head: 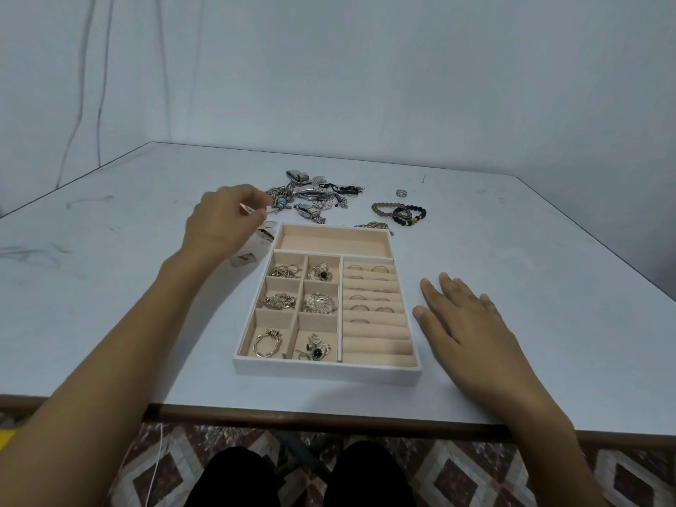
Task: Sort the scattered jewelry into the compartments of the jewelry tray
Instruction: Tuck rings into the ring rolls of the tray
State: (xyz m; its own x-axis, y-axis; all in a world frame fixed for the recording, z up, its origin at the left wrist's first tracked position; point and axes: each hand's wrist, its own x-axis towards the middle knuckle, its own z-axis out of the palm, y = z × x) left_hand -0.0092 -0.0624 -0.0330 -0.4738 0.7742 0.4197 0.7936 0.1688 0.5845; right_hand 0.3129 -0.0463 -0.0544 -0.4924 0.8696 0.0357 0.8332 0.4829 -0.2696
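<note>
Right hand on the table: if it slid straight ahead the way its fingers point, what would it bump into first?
Probably the beaded bracelets, lying past the far right corner of the jewelry tray. For the right hand the table looks free until then; depth is unclear.

Pale blue wall [365,67] — cables [84,86] hanging at left; white table [512,268]; diamond-patterned floor [475,477].

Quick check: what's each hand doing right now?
Left hand: pinching a small piece of jewelry.
Right hand: open, flat on the table beside the tray.
</note>
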